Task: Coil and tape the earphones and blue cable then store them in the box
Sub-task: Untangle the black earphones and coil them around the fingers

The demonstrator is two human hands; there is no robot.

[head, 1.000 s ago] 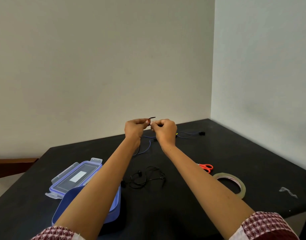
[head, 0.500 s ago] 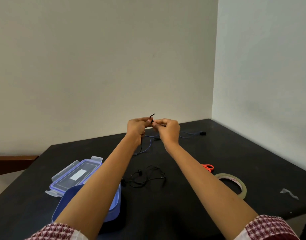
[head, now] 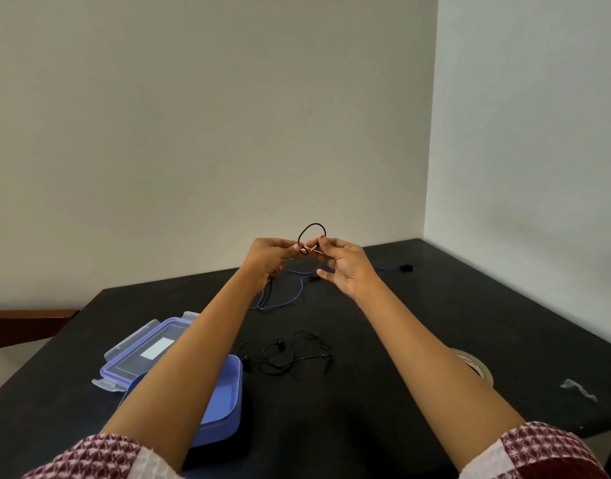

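Nearest, the blue box [head: 224, 402] is sitting open on the black table [head: 331, 426], partly hidden under the left forearm, its lid [head: 148, 350] lying just behind it. The black earphones [head: 290, 356] are lying loose beside the box, and a tape roll [head: 476, 368] is peeking out by the right forearm. Farther out, both hands are raised together: the left hand [head: 269, 257] and right hand [head: 345, 267] are pinching a thin black cord [head: 311, 231], a small loop standing above the fingertips. Behind them, the blue cable [head: 297, 295] is trailing across the table.
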